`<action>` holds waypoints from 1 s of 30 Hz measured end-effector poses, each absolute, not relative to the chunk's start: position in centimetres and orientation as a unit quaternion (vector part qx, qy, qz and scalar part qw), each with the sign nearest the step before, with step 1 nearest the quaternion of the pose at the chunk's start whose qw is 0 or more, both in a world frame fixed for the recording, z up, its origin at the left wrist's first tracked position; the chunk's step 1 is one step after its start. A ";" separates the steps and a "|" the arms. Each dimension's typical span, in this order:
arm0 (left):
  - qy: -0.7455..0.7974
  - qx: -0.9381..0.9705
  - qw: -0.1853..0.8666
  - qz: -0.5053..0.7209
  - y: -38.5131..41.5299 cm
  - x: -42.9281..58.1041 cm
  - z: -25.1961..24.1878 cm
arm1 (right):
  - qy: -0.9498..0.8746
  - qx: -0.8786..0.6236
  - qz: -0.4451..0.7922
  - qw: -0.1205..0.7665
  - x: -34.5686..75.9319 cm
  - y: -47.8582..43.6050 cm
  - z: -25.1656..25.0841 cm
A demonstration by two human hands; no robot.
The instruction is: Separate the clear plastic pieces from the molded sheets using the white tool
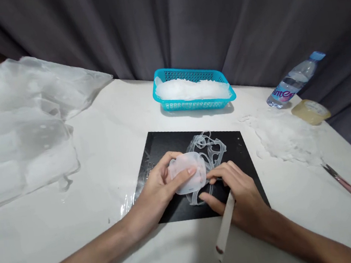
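My left hand [161, 185] grips a translucent whitish silicone piece [189, 175] over a black mat [165, 150] lying on the white table. Clear rubbery trimmings [212, 148] trail from the piece onto the mat. My right hand [235, 192] is closed round a slim white tool [225, 226], held like a pen, with its tip at the piece's lower right edge. The tool's far end points toward me.
A turquoise basket [196, 103] full of white pieces stands behind the mat. A large heap of clear plastic bags [16, 126] lies at left. At right lie white scraps [284, 136], a water bottle [292, 81], a tape roll [310, 111] and pink-handled snips [347, 184].
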State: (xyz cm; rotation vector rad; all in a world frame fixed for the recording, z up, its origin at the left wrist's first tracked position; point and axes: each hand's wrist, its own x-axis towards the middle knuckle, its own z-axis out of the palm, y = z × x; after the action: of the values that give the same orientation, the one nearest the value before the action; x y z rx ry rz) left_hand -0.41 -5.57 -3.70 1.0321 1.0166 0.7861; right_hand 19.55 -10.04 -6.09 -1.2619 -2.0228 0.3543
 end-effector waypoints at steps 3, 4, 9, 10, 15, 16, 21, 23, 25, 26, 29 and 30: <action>0.442 0.451 0.689 0.355 -5.6 -0.4 -3.8 | -0.755 -0.503 0.185 0.379 19.9 -10.0 -6.3; 0.441 0.446 0.692 0.357 -5.6 -0.4 -3.9 | -0.742 -0.507 0.208 0.386 20.0 -10.1 -6.3; 0.431 0.436 0.715 0.335 -5.6 -0.5 -4.2 | -0.692 -0.529 0.283 0.401 19.7 -10.5 -5.8; 0.424 0.444 0.719 0.327 -5.6 -0.5 -4.3 | -0.688 -0.533 0.286 0.400 19.6 -10.5 -5.7; 0.404 0.478 0.715 0.312 -5.6 -0.6 -4.5 | -0.674 -0.532 0.302 0.414 19.2 -10.6 -5.4; 0.402 0.483 0.713 0.310 -5.6 -0.6 -4.5 | -0.672 -0.531 0.307 0.415 19.1 -10.6 -5.3; 0.406 0.521 0.695 0.285 -5.8 -0.5 -4.2 | -0.646 -0.528 0.342 0.433 18.9 -10.7 -5.2; 0.409 0.567 0.657 0.284 -5.7 -0.6 -4.1 | -0.636 -0.532 0.347 0.437 19.0 -10.6 -5.3; 0.415 0.614 0.608 0.286 -5.6 -0.7 -4.1 | -0.643 -0.533 0.347 0.427 19.2 -10.5 -5.4; 0.421 0.629 0.588 0.285 -5.6 -0.8 -4.2 | -0.650 -0.531 0.345 0.419 19.4 -10.4 -5.4; 0.452 0.630 0.567 0.277 -5.5 -0.9 -4.4 | -0.675 -0.521 0.330 0.404 19.6 -10.2 -5.3; 0.458 0.623 0.570 0.278 -5.5 -0.9 -4.4 | -0.681 -0.519 0.321 0.404 19.7 -10.2 -5.3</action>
State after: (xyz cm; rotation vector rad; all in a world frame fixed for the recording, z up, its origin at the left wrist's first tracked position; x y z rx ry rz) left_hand -0.90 -5.52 -4.42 1.4623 1.0759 0.6524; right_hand 19.68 -10.17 -5.30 -1.3110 -1.7196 0.8117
